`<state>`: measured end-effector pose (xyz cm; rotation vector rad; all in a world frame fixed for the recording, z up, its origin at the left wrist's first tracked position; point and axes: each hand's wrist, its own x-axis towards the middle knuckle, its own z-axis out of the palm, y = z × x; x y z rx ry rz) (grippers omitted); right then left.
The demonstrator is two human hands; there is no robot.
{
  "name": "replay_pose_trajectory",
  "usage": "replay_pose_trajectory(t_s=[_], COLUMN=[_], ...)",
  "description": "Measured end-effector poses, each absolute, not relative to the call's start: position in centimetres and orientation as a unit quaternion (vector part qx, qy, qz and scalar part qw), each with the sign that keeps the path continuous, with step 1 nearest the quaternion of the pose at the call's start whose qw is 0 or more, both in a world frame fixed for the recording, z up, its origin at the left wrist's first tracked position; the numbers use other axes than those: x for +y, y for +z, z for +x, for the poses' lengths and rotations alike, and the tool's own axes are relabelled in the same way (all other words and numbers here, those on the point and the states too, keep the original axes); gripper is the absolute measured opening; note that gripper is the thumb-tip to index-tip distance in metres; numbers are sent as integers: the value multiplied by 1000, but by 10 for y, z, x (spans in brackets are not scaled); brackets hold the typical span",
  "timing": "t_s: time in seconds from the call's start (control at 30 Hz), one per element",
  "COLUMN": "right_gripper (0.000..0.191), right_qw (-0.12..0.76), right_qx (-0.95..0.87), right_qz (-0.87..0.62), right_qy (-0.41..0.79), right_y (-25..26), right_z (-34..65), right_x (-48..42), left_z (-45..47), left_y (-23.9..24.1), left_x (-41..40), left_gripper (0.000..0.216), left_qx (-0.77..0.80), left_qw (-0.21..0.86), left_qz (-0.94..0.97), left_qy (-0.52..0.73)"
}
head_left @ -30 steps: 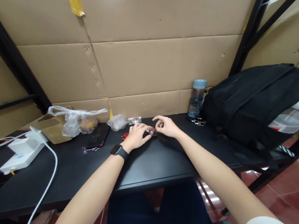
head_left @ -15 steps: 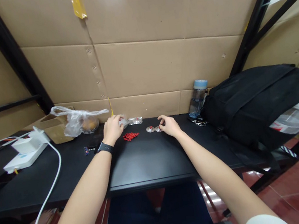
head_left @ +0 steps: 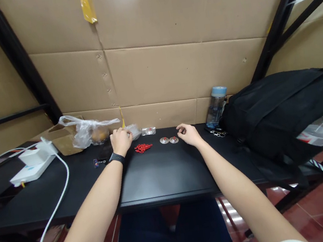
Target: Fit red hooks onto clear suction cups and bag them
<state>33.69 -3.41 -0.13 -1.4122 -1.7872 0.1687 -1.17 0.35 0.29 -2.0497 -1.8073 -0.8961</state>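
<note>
My left hand (head_left: 120, 141), a dark watch on its wrist, has its fingers curled at the near edge of a slightly blurred clear plastic bag (head_left: 134, 131). The fingertips appear closed on that edge, though they are partly hidden. Just in front of it lies a small heap of red cord (head_left: 143, 148). Two round, silvery discs with red centres, a left disc (head_left: 164, 140) and a right disc (head_left: 174, 140), lie side by side on the black table (head_left: 161, 174). Right of them hovers my right hand (head_left: 189, 133), thumb and fingers loosely bent and apart, holding nothing.
A small clear packet (head_left: 148, 131) lies at the back. To the left are a knotted plastic bag (head_left: 89, 133), a cardboard box (head_left: 67, 141), a keychain (head_left: 96, 163) and a white power strip (head_left: 32, 171) with cable. A water bottle (head_left: 216, 105) and black backpack (head_left: 284, 113) stand right.
My right hand has let go of the right disc and drawn off to the right. My left hand has shifted slightly left, leaving more of the clear plastic bag showing.
</note>
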Motion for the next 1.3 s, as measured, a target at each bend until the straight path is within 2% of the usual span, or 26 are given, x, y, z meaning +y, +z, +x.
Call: replay_pose_trajectory(t_s=[0.23, 0.47, 0.57, 0.8, 0.97, 1.1, 1.3], right_gripper=[26, 24, 26, 37, 52, 48, 48], right_qw=[415, 401, 382, 290, 237, 234, 256], right_qx=[-712, -726, -750, -825, -821, -825, -853], right_qz=[-561, -555, -536, -483, -517, -509, -430], right_qy=[72, 65, 61, 52, 45, 73, 149], right_y=[0, 2, 1, -5, -11, -10, -4], right_z=[335, 330, 325, 313, 306, 303, 307], right_x=[-36, -39, -41, -44, -44, -46, -52], left_z=[-10, 19, 43, 72, 68, 69, 75], left_y=[20, 30, 24, 0, -2, 0, -12], left_x=[-10, -27, -25, -11, -23, -36, -42], left_gripper=[24, 23, 18, 9, 25, 21, 37], left_qx=[-624, -538, -502, -400, -397, -342, -333], left_qw=[151, 136, 138, 124, 155, 94, 70], left_qz=[-658, -698, -739, -864, -855, -894, -910], left_qy=[-394, -453, -427, -278, -295, -274, -238])
